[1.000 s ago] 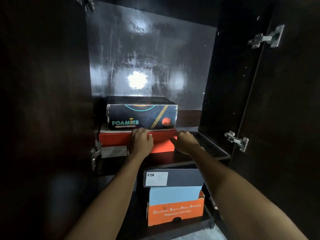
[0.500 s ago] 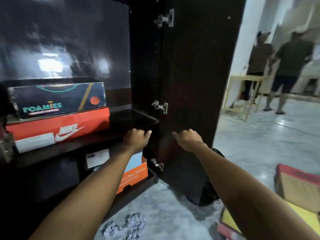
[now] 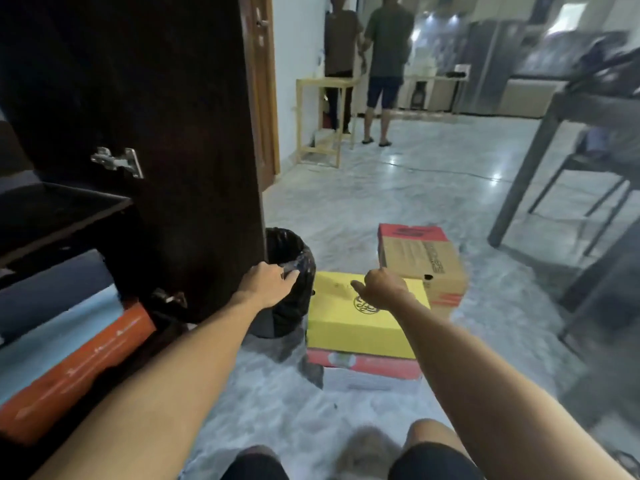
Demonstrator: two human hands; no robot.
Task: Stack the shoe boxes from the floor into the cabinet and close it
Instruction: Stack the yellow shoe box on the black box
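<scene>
View from a head-worn camera, looking down past two bare forearms at a pale marble floor (image 3: 398, 188). The left hand (image 3: 268, 284) reaches forward, fingers loosely curled, in front of a black bin (image 3: 289, 258) lined with a black bag; whether it touches the bin cannot be told. The right hand (image 3: 381, 289) hovers above a yellow shoe box (image 3: 360, 327), fingers curled in and the forefinger pointing out to the left; its grip holds nothing.

The yellow shoe box lies flat on the floor just right of the bin, lid up, its long axis running away from the camera. It sits on top of a red and white shoe box (image 3: 367, 368), whose front edge shows beneath it. Behind them, touching the yellow box's far right corner, a brown cardboard shoe box with red ends (image 3: 420, 261) lies flat, its long axis also pointing away and slightly turned.

On the left stands a dark wooden cabinet, its door (image 3: 180, 133) swung open, with a metal hinge (image 3: 117, 162) showing. On its lower shelf are stacked boxes: an orange shoe box (image 3: 69, 372) under a light blue one (image 3: 52, 337).

Two people (image 3: 370, 46) stand far back beside a wooden frame (image 3: 322, 123).
</scene>
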